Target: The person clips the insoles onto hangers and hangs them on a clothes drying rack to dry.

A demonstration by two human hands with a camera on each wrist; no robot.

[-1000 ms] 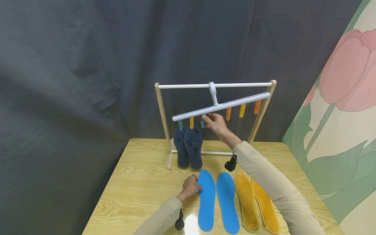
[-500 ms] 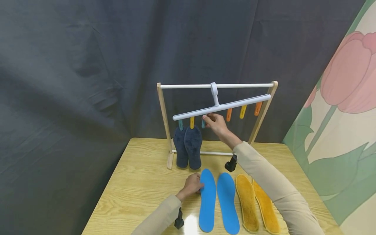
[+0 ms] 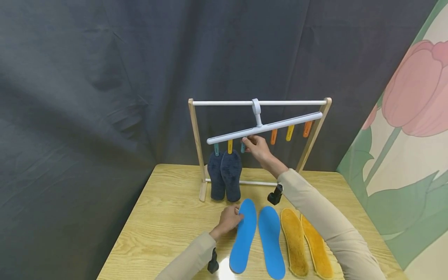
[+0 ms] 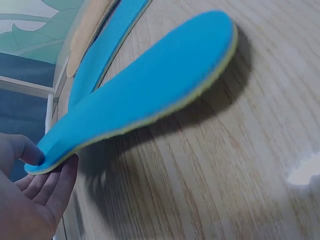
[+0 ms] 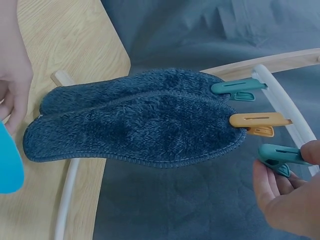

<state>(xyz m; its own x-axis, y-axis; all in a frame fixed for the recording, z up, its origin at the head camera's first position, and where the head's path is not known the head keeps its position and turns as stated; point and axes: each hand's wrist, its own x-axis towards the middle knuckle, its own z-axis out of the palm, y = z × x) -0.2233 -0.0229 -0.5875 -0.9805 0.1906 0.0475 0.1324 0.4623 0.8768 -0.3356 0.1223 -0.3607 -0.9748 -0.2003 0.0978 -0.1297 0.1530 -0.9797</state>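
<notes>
My left hand [image 3: 229,221] pinches a blue insole [image 3: 242,243] near its far end, thumb on top and fingers beneath. In the left wrist view the insole [image 4: 145,85] is raised off the table, its shadow below. My right hand [image 3: 258,148] holds a teal clip [image 5: 282,154] on the tilted white hanger [image 3: 280,124]; nothing shows in that clip's mouth. Two navy fuzzy insoles [image 5: 135,125] hang to its left, one from a teal clip [image 5: 237,86], the other from a yellow clip [image 5: 257,120].
A second blue insole [image 3: 271,243] and two orange fuzzy insoles [image 3: 294,243] lie to the right on the wooden table [image 3: 150,233]. The hanger hooks onto a rack [image 3: 224,103]. Orange and yellow clips [image 3: 289,133] hang at its right end. A dark curtain [image 3: 105,97] stands behind.
The blue insole in my left hand has turned, its near end swinging left and its far end shifting slightly right and forward. My right hand stays at the teal clip.
</notes>
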